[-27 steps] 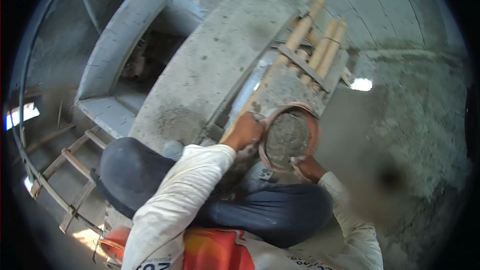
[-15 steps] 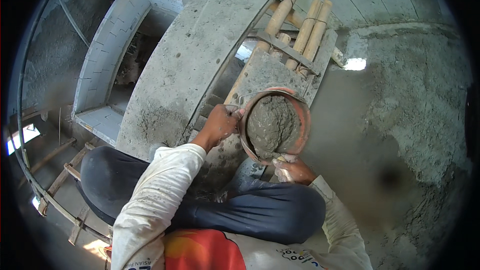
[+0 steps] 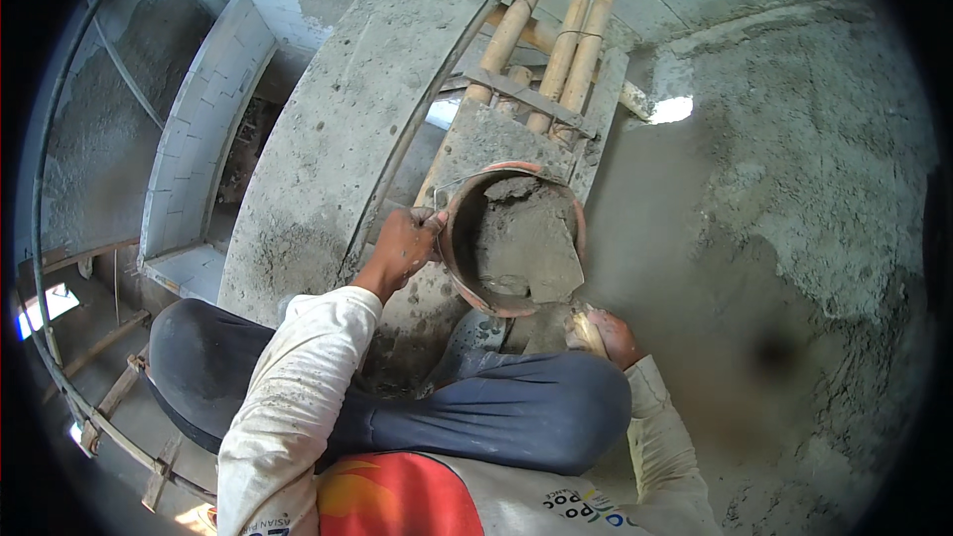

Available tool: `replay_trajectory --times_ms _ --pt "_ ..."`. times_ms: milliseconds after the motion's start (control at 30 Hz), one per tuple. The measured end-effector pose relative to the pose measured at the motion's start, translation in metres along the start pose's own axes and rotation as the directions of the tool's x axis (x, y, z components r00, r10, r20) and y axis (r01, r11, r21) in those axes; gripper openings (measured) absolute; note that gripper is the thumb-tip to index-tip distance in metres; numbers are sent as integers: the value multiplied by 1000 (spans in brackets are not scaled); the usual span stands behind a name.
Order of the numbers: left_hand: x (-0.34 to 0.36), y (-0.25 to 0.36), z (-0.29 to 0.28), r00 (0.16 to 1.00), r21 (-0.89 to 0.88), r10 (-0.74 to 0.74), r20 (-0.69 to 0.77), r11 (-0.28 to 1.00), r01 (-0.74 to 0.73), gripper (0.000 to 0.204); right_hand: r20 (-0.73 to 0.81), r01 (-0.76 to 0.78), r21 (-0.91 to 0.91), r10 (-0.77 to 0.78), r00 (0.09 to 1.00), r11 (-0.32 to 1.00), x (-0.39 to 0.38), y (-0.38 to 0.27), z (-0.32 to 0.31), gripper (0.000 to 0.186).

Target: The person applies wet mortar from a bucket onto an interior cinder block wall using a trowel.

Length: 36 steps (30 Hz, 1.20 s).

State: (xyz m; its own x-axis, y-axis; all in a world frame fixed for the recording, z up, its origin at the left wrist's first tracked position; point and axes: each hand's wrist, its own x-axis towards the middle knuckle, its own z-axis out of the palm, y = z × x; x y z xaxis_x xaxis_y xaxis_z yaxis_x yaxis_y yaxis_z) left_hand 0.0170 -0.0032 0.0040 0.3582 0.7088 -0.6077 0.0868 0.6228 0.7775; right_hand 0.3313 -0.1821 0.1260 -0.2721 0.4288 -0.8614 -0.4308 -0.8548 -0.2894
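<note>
An orange-red bucket (image 3: 579,238) smeared with cement sits on the plank in front of my crossed legs. My left hand (image 3: 405,250) is closed on its left rim, beside the wire handle. Off the bucket's lower right edge, my right hand (image 3: 608,335) grips the pale handle of a trowel. The trowel's flat grey blade (image 3: 546,250), coated in mortar, reaches over the rim into the bucket. Wet mortar (image 3: 512,189) shows behind the blade; the blade hides part of the bucket's contents.
A long cement-spattered board (image 3: 328,129) runs away to my left. Bamboo poles (image 3: 568,60), tied together, lie beyond the bucket. To the right stands a partly plastered wall (image 3: 804,179). A block-framed opening (image 3: 199,159) and a wooden ladder-like frame (image 3: 119,392) are at the left.
The trowel blade has come into sight, flat across the bucket where heaped mortar showed before. My right hand has drawn slightly away from the rim. The whole view has shifted a little.
</note>
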Motion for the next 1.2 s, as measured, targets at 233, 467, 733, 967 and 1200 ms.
replay_trajectory --times_ms 233,467,733,967,1200 --pt "-4 7 7 997 -55 13 76 998 -9 42 -206 40 -856 -411 888 515 -76 -62 43 25" --pt "-10 30 25 998 -86 -6 62 996 12 41 0 -198 -897 -448 894 -395 24 -22 41 25" --pt "-6 27 14 999 1 -40 25 999 40 36 223 -127 -826 -526 821 -549 -22 -51 48 21" --pt "1 27 11 999 48 -33 15 998 33 35 289 -342 -771 -773 564 -538 -43 -91 84 19" --pt "14 -1 11 993 234 112 -37 967 -100 41 263 -67 -717 -358 896 -694 19 -55 51 22"
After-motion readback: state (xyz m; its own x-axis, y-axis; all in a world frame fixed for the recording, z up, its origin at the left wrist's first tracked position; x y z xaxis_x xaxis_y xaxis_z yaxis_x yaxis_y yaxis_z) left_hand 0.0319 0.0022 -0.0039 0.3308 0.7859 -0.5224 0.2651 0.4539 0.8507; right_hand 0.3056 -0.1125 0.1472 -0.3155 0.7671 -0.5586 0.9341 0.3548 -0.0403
